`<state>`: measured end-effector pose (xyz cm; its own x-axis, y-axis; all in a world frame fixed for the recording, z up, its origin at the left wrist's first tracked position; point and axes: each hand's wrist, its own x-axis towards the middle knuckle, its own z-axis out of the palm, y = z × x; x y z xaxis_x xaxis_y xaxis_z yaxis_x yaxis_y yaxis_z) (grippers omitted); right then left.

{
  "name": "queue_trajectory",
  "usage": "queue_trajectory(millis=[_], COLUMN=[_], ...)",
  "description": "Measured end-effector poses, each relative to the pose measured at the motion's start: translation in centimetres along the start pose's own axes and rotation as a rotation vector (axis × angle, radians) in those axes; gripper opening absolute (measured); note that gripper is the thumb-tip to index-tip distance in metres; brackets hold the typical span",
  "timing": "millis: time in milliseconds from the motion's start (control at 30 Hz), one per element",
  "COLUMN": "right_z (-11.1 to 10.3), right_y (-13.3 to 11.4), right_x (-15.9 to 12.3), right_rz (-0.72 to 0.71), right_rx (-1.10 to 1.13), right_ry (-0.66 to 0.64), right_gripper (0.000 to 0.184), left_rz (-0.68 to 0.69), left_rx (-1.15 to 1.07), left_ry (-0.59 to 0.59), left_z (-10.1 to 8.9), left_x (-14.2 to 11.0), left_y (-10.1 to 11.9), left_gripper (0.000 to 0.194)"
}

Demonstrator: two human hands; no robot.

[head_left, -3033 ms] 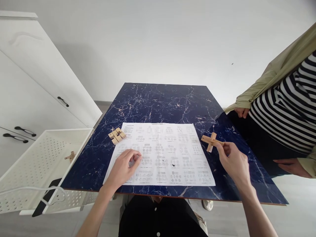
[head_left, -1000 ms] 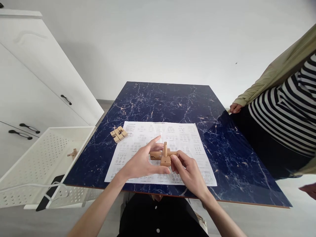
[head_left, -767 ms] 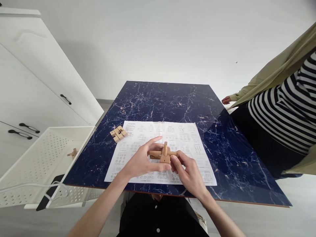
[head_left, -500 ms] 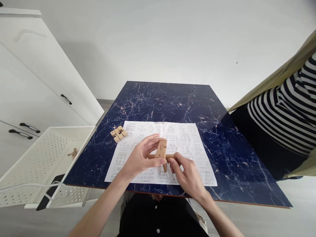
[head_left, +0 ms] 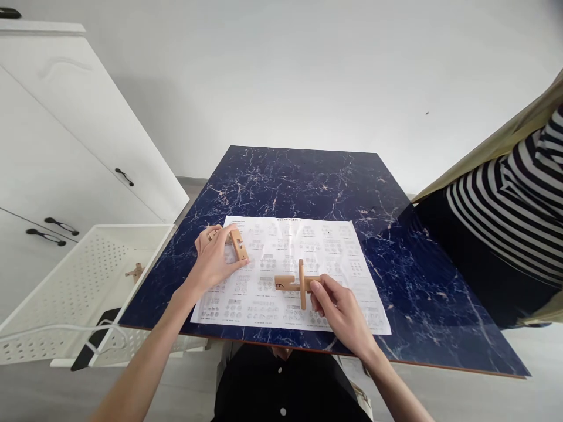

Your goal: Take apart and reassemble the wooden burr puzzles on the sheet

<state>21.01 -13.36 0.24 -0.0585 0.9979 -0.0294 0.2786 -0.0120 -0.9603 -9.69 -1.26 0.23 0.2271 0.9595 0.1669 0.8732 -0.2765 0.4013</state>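
My left hand (head_left: 212,258) is at the left side of the printed sheet, its thumb and fingers closed on a notched wooden puzzle piece (head_left: 240,244). Partly hidden behind those fingers lies a wooden puzzle block (head_left: 213,235). My right hand (head_left: 336,302) pinches the right end of two crossed wooden puzzle pieces (head_left: 285,283) above the sheet. One piece lies crosswise with a dark mark on its left end; the other stands through it, pointing away from me. The printed sheet (head_left: 264,313) shows rows of small diagrams.
The sheet lies on a dark blue marbled table (head_left: 303,181). Left of the table stand a white perforated bin (head_left: 79,258) with a wooden piece (head_left: 136,272) inside and a white cabinet (head_left: 88,146). At right is a person in a striped top (head_left: 497,181).
My left hand has moved left and away from me with the notched piece, apart from the crossed pieces. My right hand keeps hold of those, near the same spot.
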Motion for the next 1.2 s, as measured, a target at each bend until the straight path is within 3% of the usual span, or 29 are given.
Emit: queue_trajectory(millis=[167,300,333,467,533,600,733,967,1067,1200], right_z=[0.5,0.6,0.6,1.0,1.3,1.5,1.4,0.9,-0.2,-2.6], right_y=[-0.2,-0.1,-0.1,-0.2,-0.5,-0.8,-1.2,-1.0,-0.4,0.2], right_x=[0.1,0.2,0.2,0.2,0.2,0.1,-0.1,-0.2,0.0,0.9], right_rz=[-0.002,0.009,0.014,0.011,0.006,0.005,0.015,0.028,0.038,0.040], right_rx=[0.021,0.037,0.049,0.110,0.136,0.160,0.170,0.144,0.136,0.071], right_ry=[-0.016,-0.011,-0.011,-0.036,-0.046,-0.054,-0.046,-0.003,0.037,0.138], right_gripper=[0.054,0.053,0.053,0.053,0.054,0.054,0.057,0.056,0.055,0.055], left_rz=[0.052,0.243,0.298,0.459,0.476,0.504,0.552,0.537,0.502,0.364], left_rx=[0.050,-0.122,-0.199,-0.348,-0.351,-0.341,-0.314,-0.311,-0.297,-0.255], left_ry=[-0.042,0.036,0.011,-0.202,-0.223,-0.204,-0.113,-0.095,-0.113,-0.057], left_z=[0.0,-1.0,-1.2,-1.1,-0.5,0.0,0.3,-0.6,-1.4,-2.7], left_x=[0.4,-1.3,-1.9,-4.1,-4.4,-4.4,-4.0,-4.1,-4.0,-3.8], left_y=[-0.4,2.6,3.8,8.5,10.0,10.7,10.3,9.7,8.8,6.0], left_gripper=[0.083,0.063,0.065,0.128,0.131,0.118,0.093,0.088,0.088,0.084])
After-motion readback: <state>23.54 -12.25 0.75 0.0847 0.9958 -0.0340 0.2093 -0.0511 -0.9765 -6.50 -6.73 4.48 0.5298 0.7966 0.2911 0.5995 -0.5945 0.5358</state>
